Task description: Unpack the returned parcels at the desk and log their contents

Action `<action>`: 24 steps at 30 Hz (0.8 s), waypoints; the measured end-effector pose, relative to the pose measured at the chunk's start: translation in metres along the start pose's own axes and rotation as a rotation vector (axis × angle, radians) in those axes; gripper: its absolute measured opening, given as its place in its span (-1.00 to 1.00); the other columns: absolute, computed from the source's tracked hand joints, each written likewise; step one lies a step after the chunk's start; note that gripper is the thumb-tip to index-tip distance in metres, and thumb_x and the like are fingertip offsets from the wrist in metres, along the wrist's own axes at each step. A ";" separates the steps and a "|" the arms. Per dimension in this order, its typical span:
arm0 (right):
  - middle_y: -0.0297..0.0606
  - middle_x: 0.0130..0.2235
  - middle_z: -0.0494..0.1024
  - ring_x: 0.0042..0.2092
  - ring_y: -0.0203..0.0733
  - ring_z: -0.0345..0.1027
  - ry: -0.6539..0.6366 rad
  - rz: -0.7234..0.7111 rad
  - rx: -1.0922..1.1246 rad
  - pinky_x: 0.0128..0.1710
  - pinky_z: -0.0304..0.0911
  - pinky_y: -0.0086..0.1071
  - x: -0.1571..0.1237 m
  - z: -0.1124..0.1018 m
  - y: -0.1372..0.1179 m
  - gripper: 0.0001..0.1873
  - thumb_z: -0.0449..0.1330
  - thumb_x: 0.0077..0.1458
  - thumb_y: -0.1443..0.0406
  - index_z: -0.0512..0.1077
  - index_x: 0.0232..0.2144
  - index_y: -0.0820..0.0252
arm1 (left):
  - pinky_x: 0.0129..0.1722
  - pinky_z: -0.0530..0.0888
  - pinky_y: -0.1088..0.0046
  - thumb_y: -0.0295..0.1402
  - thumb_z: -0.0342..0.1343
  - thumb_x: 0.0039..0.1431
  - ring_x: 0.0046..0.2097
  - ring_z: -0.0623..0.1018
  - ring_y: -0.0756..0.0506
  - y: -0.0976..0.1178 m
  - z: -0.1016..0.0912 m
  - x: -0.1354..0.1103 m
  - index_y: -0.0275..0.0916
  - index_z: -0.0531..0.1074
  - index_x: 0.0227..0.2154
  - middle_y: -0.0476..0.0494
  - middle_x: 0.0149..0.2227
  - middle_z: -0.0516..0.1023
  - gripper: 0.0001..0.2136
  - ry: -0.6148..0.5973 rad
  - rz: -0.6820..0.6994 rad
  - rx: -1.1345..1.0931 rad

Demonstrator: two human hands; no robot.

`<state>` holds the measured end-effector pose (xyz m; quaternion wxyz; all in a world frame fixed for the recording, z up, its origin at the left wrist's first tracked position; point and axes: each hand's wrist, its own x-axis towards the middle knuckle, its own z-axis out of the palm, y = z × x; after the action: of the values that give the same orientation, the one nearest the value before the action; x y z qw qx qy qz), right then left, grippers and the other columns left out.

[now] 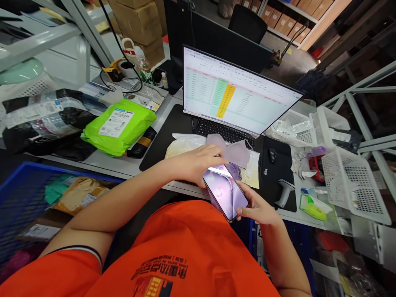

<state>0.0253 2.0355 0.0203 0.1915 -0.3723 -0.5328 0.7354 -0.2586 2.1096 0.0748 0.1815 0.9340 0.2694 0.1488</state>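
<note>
A smartphone (224, 190) with a lit pinkish screen is held in front of my orange shirt. My right hand (258, 206) grips its lower right edge, thumb on the side. My left hand (198, 163) curls over the phone's top end, fingers closed on it. Just behind the phone lie a pale mauve cloth piece (236, 152) and a cream plastic bag (182, 146) on the black desk mat (167, 132).
A monitor (238, 93) shows a spreadsheet, with a keyboard (222, 131) below it. A mouse (272, 155), a barcode scanner (284, 192) and white baskets (355, 185) are on the right. A green parcel (119, 126) and black bags (46, 123) lie left; a blue crate (27, 198) stands below.
</note>
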 end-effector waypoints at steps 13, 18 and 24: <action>-0.25 -0.18 0.54 -0.15 -0.11 0.36 0.315 -0.143 -0.448 -0.12 0.32 -0.28 0.029 0.014 -0.012 -0.55 0.29 0.08 -0.01 0.45 -0.10 0.15 | 0.15 0.26 0.12 -0.25 0.35 -0.01 0.13 0.41 -0.33 -0.003 0.003 0.004 -0.19 0.16 0.30 -0.33 0.12 0.45 -0.20 0.045 0.103 0.036; -0.31 -0.33 0.54 -0.34 -0.20 0.30 0.546 -0.108 -0.550 -0.32 0.21 -0.35 0.056 0.025 -0.008 -0.62 0.31 0.01 0.05 0.45 -0.23 0.19 | 0.15 0.24 0.13 -0.33 0.28 0.07 0.13 0.40 -0.31 -0.003 0.011 0.008 -0.23 0.09 0.34 -0.35 0.12 0.44 -0.22 0.047 0.101 0.063; -0.28 -0.30 0.56 -0.30 -0.16 0.35 0.509 -0.111 -0.479 -0.27 0.23 -0.33 0.059 0.023 -0.006 -0.60 0.31 0.01 0.02 0.47 -0.22 0.19 | 0.18 0.23 0.09 -0.23 0.30 0.06 0.15 0.41 -0.33 -0.014 0.017 0.005 -0.22 0.04 0.36 -0.36 0.17 0.42 -0.16 0.062 0.080 0.012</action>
<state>-0.0314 2.0633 0.0093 0.2650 -0.5483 -0.6449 0.4617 -0.2547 2.1190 0.0549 0.1613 0.9400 0.2384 0.1833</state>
